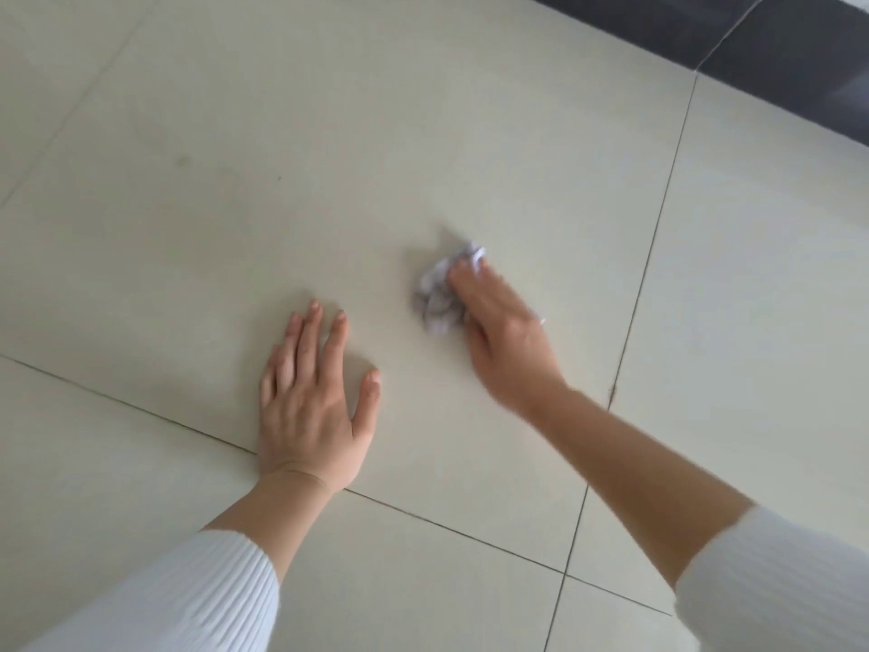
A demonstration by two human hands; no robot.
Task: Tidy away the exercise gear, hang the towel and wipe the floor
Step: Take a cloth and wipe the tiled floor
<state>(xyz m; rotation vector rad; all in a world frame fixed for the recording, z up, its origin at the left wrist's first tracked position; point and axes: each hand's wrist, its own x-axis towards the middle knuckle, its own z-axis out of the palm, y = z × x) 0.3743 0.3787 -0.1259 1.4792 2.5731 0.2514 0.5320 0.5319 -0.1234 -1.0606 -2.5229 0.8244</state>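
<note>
Under the person's head camera, the pale tiled floor (423, 134) fills nearly everything, and the crumpled wad (435, 298) lies on it about mid-frame. Far beyond the wad and to its right runs a dark band (776, 54), probably the foot of a wall. Two white ribbed sleeves enter from the near side of the wad, the left sleeve (188, 600) and the right sleeve (776, 581).

The left hand (312, 407) lies flat on the tile, nearer than the wad and to its left. Its fingers are spread wide and hold nothing, which looks like a prop for a crouched body. The right hand (498, 331) covers the wad's right side, fingers bent over it and holding it down against the tile, as wiping needs. Blur hides whether the wad is paper or cloth.

A faint smudge (181, 160) sits far left of the wad and beyond it, likely not yet wiped. No writing or brand shows anywhere.
</note>
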